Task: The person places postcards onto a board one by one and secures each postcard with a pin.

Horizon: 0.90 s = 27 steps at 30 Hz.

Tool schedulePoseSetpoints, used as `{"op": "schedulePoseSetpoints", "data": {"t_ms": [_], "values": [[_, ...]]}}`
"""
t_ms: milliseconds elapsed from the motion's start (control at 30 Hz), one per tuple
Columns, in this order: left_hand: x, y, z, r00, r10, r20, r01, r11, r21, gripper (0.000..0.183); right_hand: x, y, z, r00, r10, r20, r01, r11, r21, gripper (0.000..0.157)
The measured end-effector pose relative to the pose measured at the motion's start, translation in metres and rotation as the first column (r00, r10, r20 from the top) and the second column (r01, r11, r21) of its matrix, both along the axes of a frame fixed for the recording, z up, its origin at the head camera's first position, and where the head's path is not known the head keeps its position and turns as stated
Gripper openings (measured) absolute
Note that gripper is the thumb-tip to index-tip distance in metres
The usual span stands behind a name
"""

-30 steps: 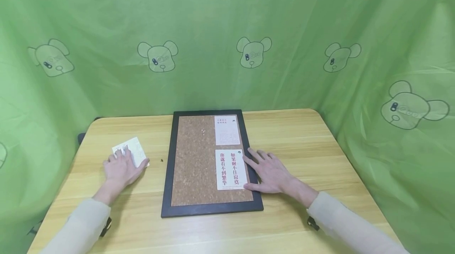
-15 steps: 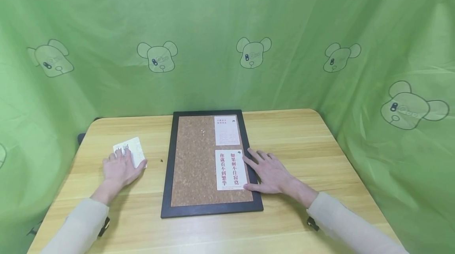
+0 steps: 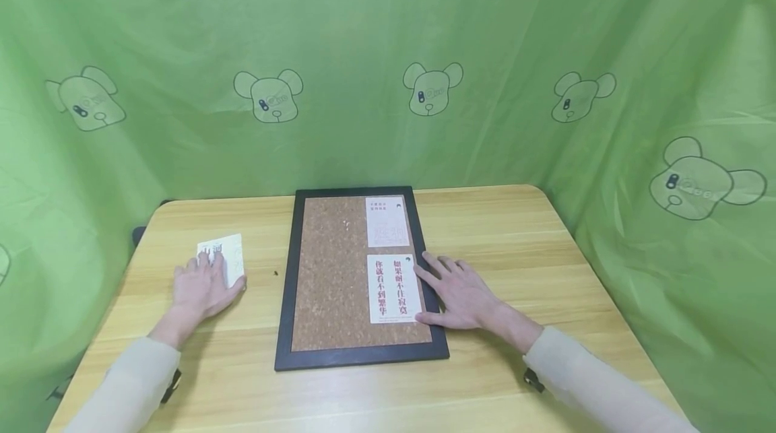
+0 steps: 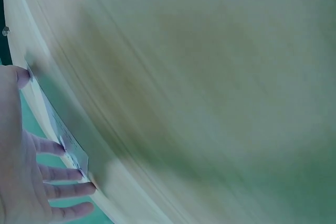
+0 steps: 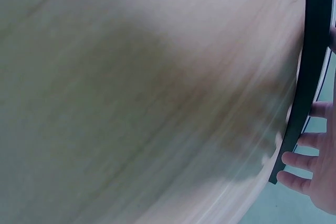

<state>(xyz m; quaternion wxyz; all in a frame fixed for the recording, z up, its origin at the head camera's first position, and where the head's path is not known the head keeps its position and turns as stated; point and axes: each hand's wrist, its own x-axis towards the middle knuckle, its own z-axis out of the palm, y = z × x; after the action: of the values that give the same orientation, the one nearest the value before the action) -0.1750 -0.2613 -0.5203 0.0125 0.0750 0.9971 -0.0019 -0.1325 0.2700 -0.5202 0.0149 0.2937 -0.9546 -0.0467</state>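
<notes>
My left hand (image 3: 199,288) rests over a white card (image 3: 234,252) on the table, left of a black-framed cork board (image 3: 330,278). Its fingertips touch the card's face and its thumb lies at the right edge; the palm hides part of the card. In the left wrist view those fingers (image 4: 63,174) are nearly straight against the card. My right hand (image 3: 457,291) lies spread on the board's right frame, thumb at the side of a card with red characters (image 3: 391,288). A paler card (image 3: 386,221) lies above it on the cork. In the right wrist view, straight fingers touch the black frame (image 5: 304,77).
The wooden table (image 3: 509,231) carries the board near its middle. A tiny dark speck (image 3: 275,273) lies between the loose card and the frame. A green curtain (image 3: 364,22) with bear-head prints surrounds the table's back and sides.
The loose card has turned clockwise a little under my left hand, which has drifted slightly left. My right hand and the cork board have stayed in place.
</notes>
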Motion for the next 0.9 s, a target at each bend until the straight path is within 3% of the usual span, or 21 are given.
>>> {"op": "schedulePoseSetpoints", "data": {"t_ms": [467, 600, 900], "values": [[0.0020, -0.0057, 0.0033, 0.995, -0.096, -0.002, 0.096, 0.995, -0.040, 0.089, -0.0003, 0.0005, -0.0001, 1.000, 0.007, -0.013, -0.007, 1.000, 0.001, 0.104], [0.0005, -0.0051, 0.0033, 0.996, -0.084, -0.009, 0.084, 0.996, -0.024, 0.093, -0.0003, 0.0000, 0.0009, 1.000, 0.004, -0.003, -0.004, 1.000, -0.004, 0.104], [-0.0025, -0.0037, 0.0004, 0.999, 0.012, -0.036, -0.010, 0.997, 0.072, 0.108, -0.0006, -0.0002, 0.0009, 1.000, 0.000, 0.025, 0.001, 1.000, -0.014, 0.104]]}}
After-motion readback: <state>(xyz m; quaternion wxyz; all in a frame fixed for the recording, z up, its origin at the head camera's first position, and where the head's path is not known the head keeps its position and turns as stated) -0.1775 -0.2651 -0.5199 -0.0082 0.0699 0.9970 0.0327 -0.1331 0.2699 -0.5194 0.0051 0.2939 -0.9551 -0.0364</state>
